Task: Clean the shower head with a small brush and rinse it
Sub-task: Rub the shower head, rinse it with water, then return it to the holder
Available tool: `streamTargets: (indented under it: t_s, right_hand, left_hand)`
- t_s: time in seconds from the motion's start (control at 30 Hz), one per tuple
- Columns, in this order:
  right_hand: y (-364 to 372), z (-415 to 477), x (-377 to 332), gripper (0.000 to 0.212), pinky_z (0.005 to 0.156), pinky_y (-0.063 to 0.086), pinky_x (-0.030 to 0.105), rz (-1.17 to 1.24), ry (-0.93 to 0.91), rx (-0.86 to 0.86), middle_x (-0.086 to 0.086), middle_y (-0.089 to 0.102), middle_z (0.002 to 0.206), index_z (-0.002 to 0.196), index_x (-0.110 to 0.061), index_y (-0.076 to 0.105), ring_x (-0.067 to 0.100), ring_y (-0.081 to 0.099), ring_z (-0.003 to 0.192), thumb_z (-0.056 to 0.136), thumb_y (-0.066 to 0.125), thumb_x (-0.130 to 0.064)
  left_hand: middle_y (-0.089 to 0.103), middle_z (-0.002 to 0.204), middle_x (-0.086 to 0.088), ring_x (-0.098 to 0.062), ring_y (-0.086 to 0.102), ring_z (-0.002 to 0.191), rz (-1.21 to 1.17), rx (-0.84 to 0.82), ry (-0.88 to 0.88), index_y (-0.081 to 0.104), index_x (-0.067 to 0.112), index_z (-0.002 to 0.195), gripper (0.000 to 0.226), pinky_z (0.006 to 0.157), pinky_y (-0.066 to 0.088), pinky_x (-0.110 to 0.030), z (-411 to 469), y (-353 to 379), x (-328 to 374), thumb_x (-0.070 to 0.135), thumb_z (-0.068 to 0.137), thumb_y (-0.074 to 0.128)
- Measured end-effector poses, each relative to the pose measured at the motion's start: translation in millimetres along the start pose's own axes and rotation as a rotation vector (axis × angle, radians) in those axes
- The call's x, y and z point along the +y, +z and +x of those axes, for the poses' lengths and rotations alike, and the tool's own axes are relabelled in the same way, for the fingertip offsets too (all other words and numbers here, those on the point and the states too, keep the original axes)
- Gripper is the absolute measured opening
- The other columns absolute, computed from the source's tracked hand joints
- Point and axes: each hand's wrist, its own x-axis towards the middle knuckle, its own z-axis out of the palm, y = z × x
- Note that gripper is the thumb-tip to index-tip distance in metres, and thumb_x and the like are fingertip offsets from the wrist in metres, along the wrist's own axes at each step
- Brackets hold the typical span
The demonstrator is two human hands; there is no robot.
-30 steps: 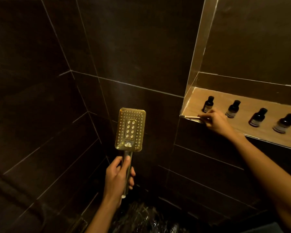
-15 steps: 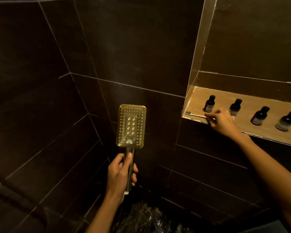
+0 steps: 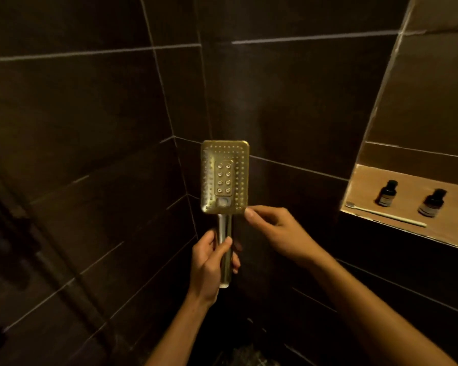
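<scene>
Left hand (image 3: 212, 262): fingers wrapped round the chrome tubular handle (image 3: 225, 233) of the gold-toned rectangular metal shower head (image 3: 225, 178). It's held upright, nozzle face toward the camera, in front of the dark tiled wall corner (image 3: 117, 101). The threaded handle end pokes out below the fist, and no hose is visible on it.

Right hand (image 3: 275, 231): holds nothing, fingers loose. Index fingertip (image 3: 249, 213) is at the face's lower-right corner; touching or just short, can't tell.

Slim white small brush (image 3: 386, 215) lies flat on the tan recessed wall ledge (image 3: 360, 180). It's well apart from both hands, just in front of the small dark bottles (image 3: 388, 192).

Read: no scrubbing right now, brush isn't in hand.

Risks:
- One-hand hold low on a smooth handle → head twists or slips once the face gets pushed.
- Grabbing the brush near the ledge lip → knocks it off or tips a bottle.
- Dim light → clogged nozzles get missed.
</scene>
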Motion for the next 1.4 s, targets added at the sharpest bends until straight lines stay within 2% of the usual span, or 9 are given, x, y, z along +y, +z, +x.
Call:
streamTargets:
  t_s: [0.1, 0.23, 0.37, 0.63, 0.7, 0.8, 1.0, 1.23, 1.4]
  right_hand:
    - [45, 19, -33, 0.023, 0.083, 0.056, 0.031, 0.157, -0.067, -0.095, 0.007, 0.076, 0.098, 0.118, -0.013, 0.073, 0.016, 0.070, 0.088, 0.098, 0.064, -0.022]
    - [92, 47, -69, 0.024, 0.077, 0.056, 0.058, 0.171, -0.155, -0.120, 0.020, 0.075, 0.093, 0.110, -0.016, 0.074, 0.036, 0.070, 0.076, 0.095, 0.067, -0.034]
    - [126, 75, -105, 0.018, 0.053, 0.055, 0.044, 0.198, -0.171, -0.139, 0.009, 0.069, 0.070, 0.104, -0.008, 0.072, 0.032, 0.061, 0.055, 0.099, 0.064, -0.023]
    - [172, 130, -168, 0.017, 0.099, 0.052, 0.045, 0.234, -0.208, -0.083, -0.002, 0.079, 0.101, 0.104, -0.021, 0.079, 0.013, 0.073, 0.100, 0.098, 0.063, -0.023]
    - [177, 142, -187, 0.018, 0.100, 0.051, 0.047, 0.255, -0.229, -0.094, -0.002, 0.079, 0.101, 0.103, -0.023, 0.079, 0.014, 0.073, 0.100, 0.098, 0.063, -0.026]
    - [186, 157, -212, 0.018, 0.095, 0.052, 0.044, 0.250, -0.267, -0.114, -0.002, 0.078, 0.103, 0.102, -0.024, 0.079, 0.013, 0.073, 0.101, 0.098, 0.061, -0.024]
    - [210, 192, -252, 0.015, 0.084, 0.051, 0.032, 0.183, -0.333, -0.091, -0.012, 0.077, 0.103, 0.105, -0.031, 0.076, 0.002, 0.070, 0.099, 0.098, 0.063, -0.026]
    - [225, 219, -275, 0.016, 0.087, 0.056, 0.036, 0.234, -0.386, -0.089, -0.006, 0.078, 0.103, 0.106, -0.025, 0.075, 0.008, 0.073, 0.099, 0.098, 0.061, -0.022]
    - [227, 229, -280, 0.017, 0.085, 0.056, 0.034, 0.256, -0.403, -0.103, -0.006, 0.079, 0.103, 0.107, -0.022, 0.074, 0.006, 0.073, 0.098, 0.099, 0.060, -0.018]
  left_hand:
    - [0.065, 0.068, -0.011, -0.015, 0.056, 0.050, -0.038, 0.040, 0.074, 0.060, -0.001, 0.100, 0.026, 0.044, 0.045, -0.024, 12, -28, 29, 0.016, 0.083, 0.052]
    - [0.062, 0.062, -0.010, -0.016, 0.057, 0.051, 0.015, 0.063, 0.123, 0.061, 0.003, 0.104, 0.028, 0.049, 0.047, -0.026, 26, -72, 65, 0.017, 0.082, 0.052]
    - [0.065, 0.071, -0.010, -0.020, 0.062, 0.060, 0.106, 0.065, 0.139, 0.064, 0.010, 0.105, 0.025, 0.057, 0.049, -0.035, 30, -111, 100, 0.021, 0.084, 0.057]
    - [0.067, 0.074, 0.016, 0.004, 0.061, 0.073, 0.644, 0.174, 0.252, 0.067, 0.024, 0.080, 0.029, 0.075, 0.052, -0.033, 54, -189, 167, 0.051, 0.086, 0.060]
    - [0.070, 0.089, 0.020, 0.007, 0.064, 0.089, 0.702, 0.253, 0.294, 0.068, 0.031, 0.095, 0.015, 0.081, 0.054, -0.024, 58, -209, 187, 0.044, 0.091, 0.061]
    - [0.065, 0.121, 0.010, -0.005, 0.060, 0.113, 0.722, 0.389, 0.363, 0.058, 0.029, 0.126, 0.033, 0.095, 0.052, -0.029, 71, -238, 229, 0.039, 0.094, 0.058]
    - [0.020, 0.163, 0.005, -0.019, 0.021, 0.149, 0.769, 0.607, 0.432, 0.020, 0.029, 0.155, 0.062, 0.118, 0.022, -0.040, 104, -258, 313, 0.038, 0.100, 0.047]
    - [0.018, 0.164, 0.000, -0.024, 0.019, 0.150, 0.602, 0.658, 0.355, 0.010, 0.027, 0.157, 0.061, 0.118, 0.021, -0.045, 144, -257, 343, 0.034, 0.104, 0.039]
    - [0.061, 0.121, -0.002, -0.032, 0.057, 0.122, 0.384, 0.702, 0.366, 0.050, 0.025, 0.125, 0.030, 0.098, 0.047, -0.044, 174, -265, 351, 0.040, 0.103, 0.034]
